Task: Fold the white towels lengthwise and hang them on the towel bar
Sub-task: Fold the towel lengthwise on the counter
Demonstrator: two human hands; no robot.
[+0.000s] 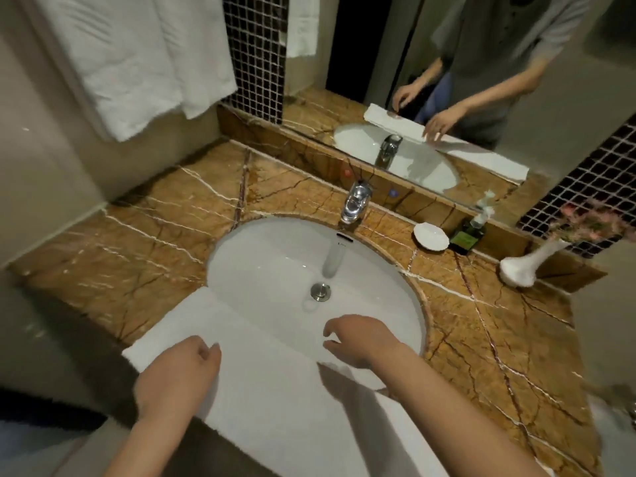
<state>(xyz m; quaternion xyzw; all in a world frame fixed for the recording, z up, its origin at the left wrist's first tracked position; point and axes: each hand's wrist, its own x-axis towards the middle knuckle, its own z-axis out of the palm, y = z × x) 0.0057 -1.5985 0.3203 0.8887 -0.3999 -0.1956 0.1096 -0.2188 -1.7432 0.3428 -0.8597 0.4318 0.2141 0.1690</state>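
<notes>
The scene is dim and warm-toned, lit from above the sink (309, 270), whose white basin is the brightest area and carries a soft sheen. Small glare spots sit on the chrome faucet (356, 201) behind the sink. Near the sink's front rim, the right hand (361, 339) casts a soft dark shadow across the white towel (261, 380). Wide-angle distortion bends the counter edges away from the sink. The whole picture is slightly soft; the flowers (592, 218) far right of the sink are smeared and blurred, and corners fall dark.
</notes>
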